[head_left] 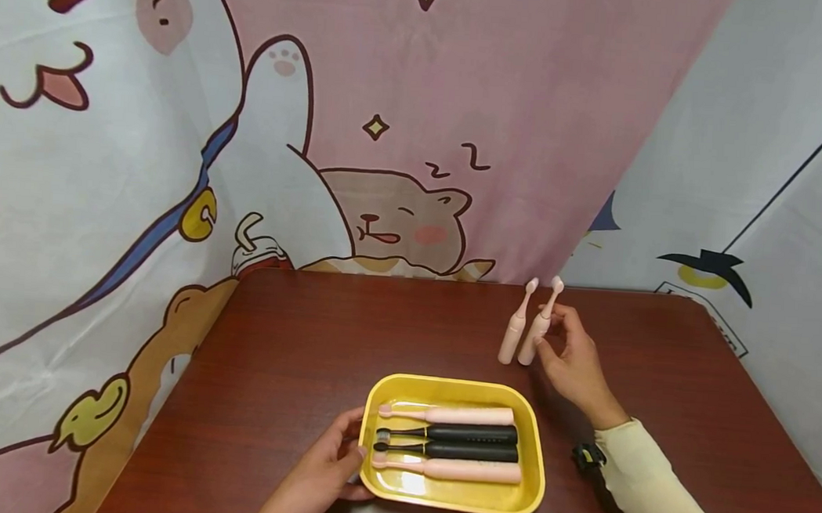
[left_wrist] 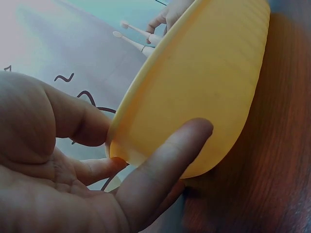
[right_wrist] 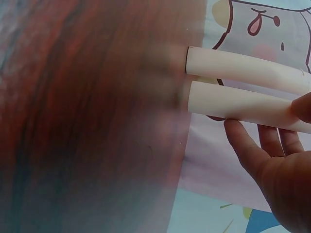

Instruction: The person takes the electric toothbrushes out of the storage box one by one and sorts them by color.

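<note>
On the left, my left hand (head_left: 331, 463) grips the end of a yellow tray (head_left: 539, 460), its fingers at the rim and against the outer wall (left_wrist: 194, 87). Two pink electric toothbrushes (head_left: 480, 416) and two black electric toothbrushes (head_left: 473, 451) lie side by side in it, heads to the left. Beyond the tray, my right hand (head_left: 577, 369) pinches the handle of an upright pale pink electric toothbrush (head_left: 538, 329). Close to its left stands a second pale pink electric toothbrush (head_left: 512, 335). The right wrist view shows thumb and fingers on the nearer handle (right_wrist: 243, 103).
The dark red-brown wooden table (head_left: 292, 343) ends at a cartoon-printed cloth (head_left: 419, 116) behind it. More printed cloth hangs along the left and right sides. A black strap with a small device (head_left: 589, 456) is on my right wrist.
</note>
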The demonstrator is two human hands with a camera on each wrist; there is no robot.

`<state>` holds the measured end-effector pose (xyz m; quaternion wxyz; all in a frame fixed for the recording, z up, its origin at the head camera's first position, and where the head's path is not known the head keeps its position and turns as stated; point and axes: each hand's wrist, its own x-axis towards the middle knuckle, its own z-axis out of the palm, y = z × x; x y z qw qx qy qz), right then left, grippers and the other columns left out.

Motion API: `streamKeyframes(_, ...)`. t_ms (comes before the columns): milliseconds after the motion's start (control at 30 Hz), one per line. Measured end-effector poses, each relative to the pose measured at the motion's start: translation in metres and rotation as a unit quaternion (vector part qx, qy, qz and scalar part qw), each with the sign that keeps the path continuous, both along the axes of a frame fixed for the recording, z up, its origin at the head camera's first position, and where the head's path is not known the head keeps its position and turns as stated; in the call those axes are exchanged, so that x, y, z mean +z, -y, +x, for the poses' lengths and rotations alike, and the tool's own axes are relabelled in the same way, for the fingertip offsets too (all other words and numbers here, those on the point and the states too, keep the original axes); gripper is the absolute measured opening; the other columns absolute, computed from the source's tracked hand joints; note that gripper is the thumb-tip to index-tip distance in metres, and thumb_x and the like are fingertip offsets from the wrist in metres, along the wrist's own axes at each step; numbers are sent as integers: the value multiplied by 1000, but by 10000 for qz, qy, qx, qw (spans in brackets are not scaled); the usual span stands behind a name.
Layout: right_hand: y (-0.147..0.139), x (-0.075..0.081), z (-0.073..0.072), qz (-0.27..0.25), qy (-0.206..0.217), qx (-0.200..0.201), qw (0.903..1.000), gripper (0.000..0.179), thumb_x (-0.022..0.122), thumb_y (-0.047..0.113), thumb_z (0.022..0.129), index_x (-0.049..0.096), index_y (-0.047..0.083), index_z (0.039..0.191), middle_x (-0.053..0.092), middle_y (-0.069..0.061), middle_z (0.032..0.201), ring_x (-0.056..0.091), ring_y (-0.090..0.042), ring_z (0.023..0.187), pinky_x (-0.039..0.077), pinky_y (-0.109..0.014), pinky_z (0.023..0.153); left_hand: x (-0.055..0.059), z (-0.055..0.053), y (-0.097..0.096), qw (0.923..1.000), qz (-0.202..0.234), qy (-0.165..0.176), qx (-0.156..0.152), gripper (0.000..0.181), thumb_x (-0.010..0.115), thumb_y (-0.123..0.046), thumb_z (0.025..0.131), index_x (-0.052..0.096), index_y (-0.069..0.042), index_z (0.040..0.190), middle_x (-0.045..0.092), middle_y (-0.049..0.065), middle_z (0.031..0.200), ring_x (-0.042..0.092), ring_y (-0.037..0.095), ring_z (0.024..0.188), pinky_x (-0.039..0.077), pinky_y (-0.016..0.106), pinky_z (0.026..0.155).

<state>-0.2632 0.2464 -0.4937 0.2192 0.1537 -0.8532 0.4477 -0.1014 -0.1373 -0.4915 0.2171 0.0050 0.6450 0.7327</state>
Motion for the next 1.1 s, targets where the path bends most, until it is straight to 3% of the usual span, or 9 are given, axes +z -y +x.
streamKeyframes(500, -2, -8, 1, 100, -44, 55, 9999, 55, 68, -8, 84, 48, 6, 133, 63, -8, 115, 59, -18, 102, 40, -3, 88, 2, 0, 2, 9995, 280, -24, -136, 53, 43, -6, 104, 23, -9, 153, 30, 29, 148, 53, 36, 118, 59, 53, 76)
streamKeyframes(733, -1, -11, 0, 190, 10, 43, 9998, 55, 68, -8, 84, 47, 6, 133, 64, -8, 112, 56, -7, 102, 40, 0, 89, 0, 1, 3, 9995, 291, -36, -152, 53, 44, -6, 104, 23, -8, 153, 30, 29, 148, 53, 36, 118, 59, 54, 77)
streamKeyframes(867, -1, -11, 0, 241, -17, 73, 9997, 56, 68, -8, 85, 46, 5, 134, 63, -9, 113, 57, -11, 104, 38, 0, 90, -1, 0, 3, 9994, 315, -28, -150, 53, 44, -6, 104, 23, -8, 153, 30, 28, 149, 53, 36, 119, 59, 55, 76)
streamKeyframes(1100, -1, -12, 1, 259, 7, 149, 9996, 56, 66, -9, 85, 44, 1, 136, 60, -11, 116, 56, -11, 104, 48, -9, 87, -1, 0, 3, 9994, 289, -45, -164, 53, 44, -6, 104, 23, -8, 153, 29, 28, 150, 54, 37, 119, 59, 55, 76)
